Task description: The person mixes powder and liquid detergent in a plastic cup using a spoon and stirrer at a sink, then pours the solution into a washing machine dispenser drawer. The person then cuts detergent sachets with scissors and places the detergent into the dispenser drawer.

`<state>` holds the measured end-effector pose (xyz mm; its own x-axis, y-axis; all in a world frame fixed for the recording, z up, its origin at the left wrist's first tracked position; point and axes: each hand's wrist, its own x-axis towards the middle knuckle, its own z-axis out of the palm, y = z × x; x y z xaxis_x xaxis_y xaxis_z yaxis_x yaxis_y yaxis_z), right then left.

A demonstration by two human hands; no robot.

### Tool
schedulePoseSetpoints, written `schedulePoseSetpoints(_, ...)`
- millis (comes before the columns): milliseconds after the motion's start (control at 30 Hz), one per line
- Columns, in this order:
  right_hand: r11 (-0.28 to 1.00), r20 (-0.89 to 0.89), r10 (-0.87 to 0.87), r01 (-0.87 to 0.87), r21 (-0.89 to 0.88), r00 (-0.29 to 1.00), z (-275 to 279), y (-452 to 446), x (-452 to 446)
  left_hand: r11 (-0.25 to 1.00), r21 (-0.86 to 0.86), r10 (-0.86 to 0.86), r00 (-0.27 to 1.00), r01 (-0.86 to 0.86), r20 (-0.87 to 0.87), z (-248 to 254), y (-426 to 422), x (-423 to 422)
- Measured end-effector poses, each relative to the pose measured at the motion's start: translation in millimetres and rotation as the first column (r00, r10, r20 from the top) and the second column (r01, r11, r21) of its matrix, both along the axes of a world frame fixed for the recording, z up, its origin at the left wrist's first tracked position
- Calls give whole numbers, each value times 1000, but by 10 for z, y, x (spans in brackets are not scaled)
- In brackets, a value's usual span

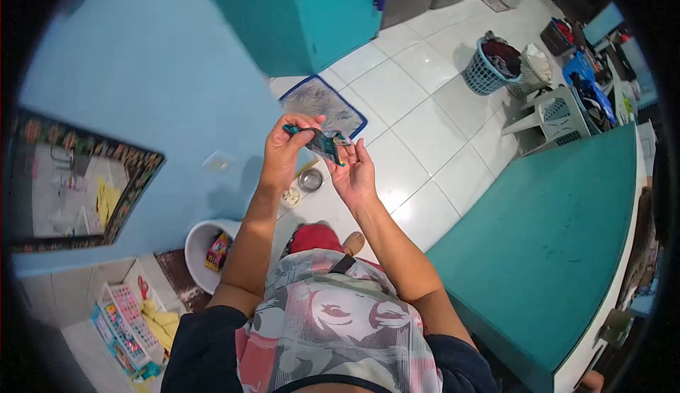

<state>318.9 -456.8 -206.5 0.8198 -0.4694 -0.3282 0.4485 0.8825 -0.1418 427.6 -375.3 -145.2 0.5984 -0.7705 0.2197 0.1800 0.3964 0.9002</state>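
Note:
A small, shiny plastic packet, dark with teal and a touch of yellow, is held up in front of my body. My left hand pinches its upper left end between thumb and fingers. At the lower right end, my right hand is turned palm up with its fingers curled against the packet. What the packet contains cannot be made out. Below the hands, a round metal bowl stands on the floor beside a small dish with pale pieces.
A blue-edged mat lies by the teal wall corner. To my right is a green-topped counter. Farther off stand a laundry basket and a plastic chair. A white bin and a plastic basket are at my left.

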Motion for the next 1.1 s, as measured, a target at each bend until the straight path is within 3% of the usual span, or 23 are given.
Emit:
schedulePoseSetpoints(267,987,15,-158,158,-20,987,-293,-1966,-52,975,14,-220,974,220,46,-71,-2103,13)
schedulePoseSetpoints(467,976,5,-213,213,-41,977,-159,-3627,122,940,38,-340,940,340,-8,107,-3885,200)
schedulePoseSetpoints(567,958,27,-284,285,-23,958,-88,-4439,186,910,17,-414,909,413,49,149,-4818,360)
schedulePoseSetpoints(767,918,10,-396,396,6,918,88,-6097,314,880,10,-474,879,474,53,171,-6665,523)
schedulePoseSetpoints(933,934,67,-356,358,-16,932,106,-7635,430,889,10,-457,886,458,75,166,-8143,624)
schedulePoseSetpoints(1100,941,162,-338,334,55,927,26,-9078,691,888,38,-459,889,459,-13,257,-9570,870)
